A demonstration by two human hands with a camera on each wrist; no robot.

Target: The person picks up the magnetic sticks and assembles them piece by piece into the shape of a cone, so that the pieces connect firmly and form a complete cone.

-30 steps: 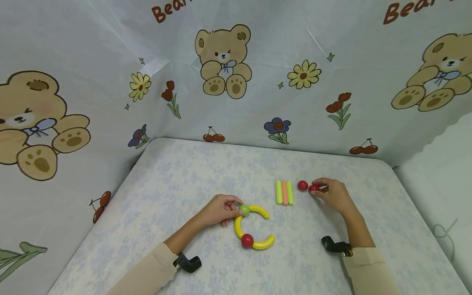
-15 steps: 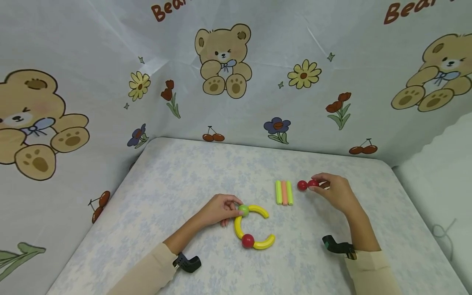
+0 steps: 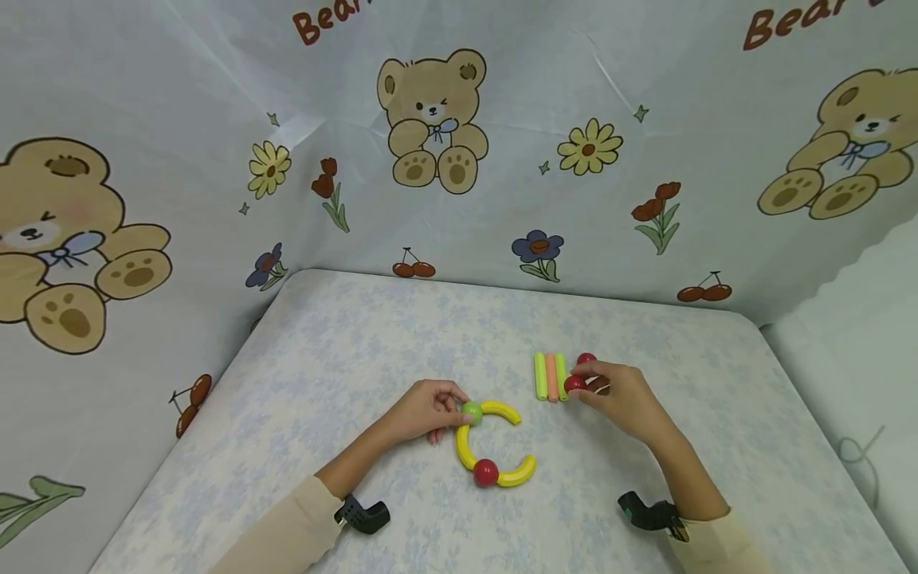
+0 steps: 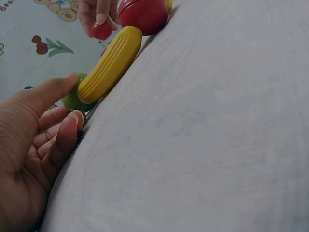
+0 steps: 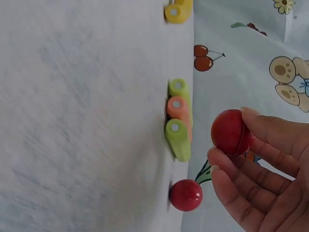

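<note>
Between thumb and fingertips, my left hand point(image 3: 426, 410) pinches a green ball point(image 3: 471, 412) on the table. Yellow curved sticks join it: one yellow curved stick point(image 3: 502, 410) runs right, and a second yellow curved stick point(image 4: 113, 65) leads down to a red ball point(image 3: 485, 473). From that ball a third yellow curved stick point(image 3: 518, 472) bends right, so the chain makes a C shape. My right hand point(image 3: 625, 399) pinches another red ball point(image 5: 231, 132), raised off the table in the right wrist view. Behind that hand, a further red ball point(image 5: 186, 195) rests on the table.
Two light green sticks and an orange stick point(image 3: 551, 377) lie side by side just left of my right hand. A bear-printed cloth point(image 3: 437, 223) hangs behind the table point(image 3: 358, 327) and along its left. Black wrist devices point(image 3: 364, 515) sit on both forearms.
My right hand has lifted its red ball away from the other one and brought it left and nearer to me, beside the sticks. The left hand stays on the green ball.
</note>
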